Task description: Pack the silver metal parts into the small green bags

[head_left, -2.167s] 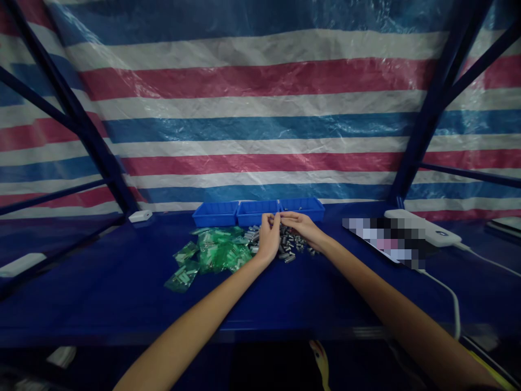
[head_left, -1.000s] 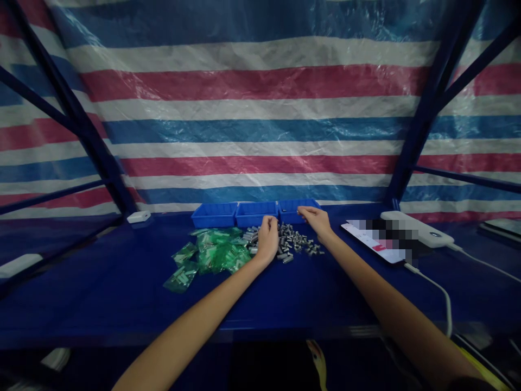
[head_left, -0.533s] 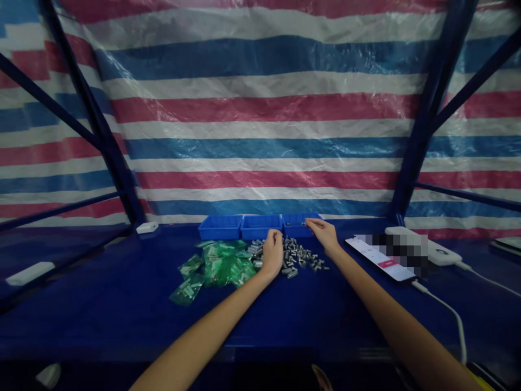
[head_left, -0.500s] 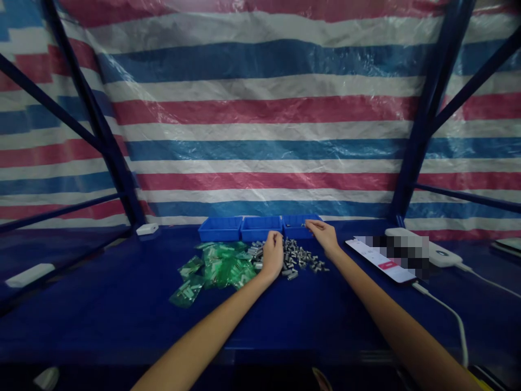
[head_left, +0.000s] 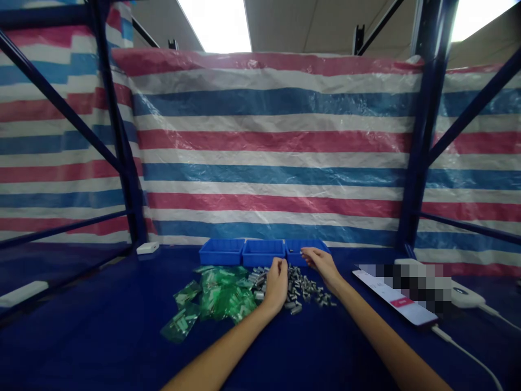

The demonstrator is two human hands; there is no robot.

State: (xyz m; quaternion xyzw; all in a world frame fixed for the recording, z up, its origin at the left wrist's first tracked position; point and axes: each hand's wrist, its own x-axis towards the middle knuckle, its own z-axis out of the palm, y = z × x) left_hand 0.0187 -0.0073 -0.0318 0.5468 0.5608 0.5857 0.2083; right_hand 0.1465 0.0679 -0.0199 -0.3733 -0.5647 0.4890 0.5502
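My left hand is closed, fingers curled together at the left side of a loose pile of small silvery metal parts. Whatever it may hold is hidden behind the fingers. My right hand pinches thumb and fingers together over the right blue bin. Something tiny and pale shows at its fingertips, too small to name. A few small bits lie inside that bin. Left of the metal parts is a heap of green-tinted clear plastic bags with small metal pieces in them.
Beside the right bin stand a middle blue bin and a left blue bin. A phone with a cable and a white device lie at right. White boxes sit at left. Blue posts and striped sheeting enclose the blue table.
The view has tilted upward, so the ceiling lights now show and the table sits lower. Both hands keep nearly the same places, the left by the metal parts, the right at the bin.
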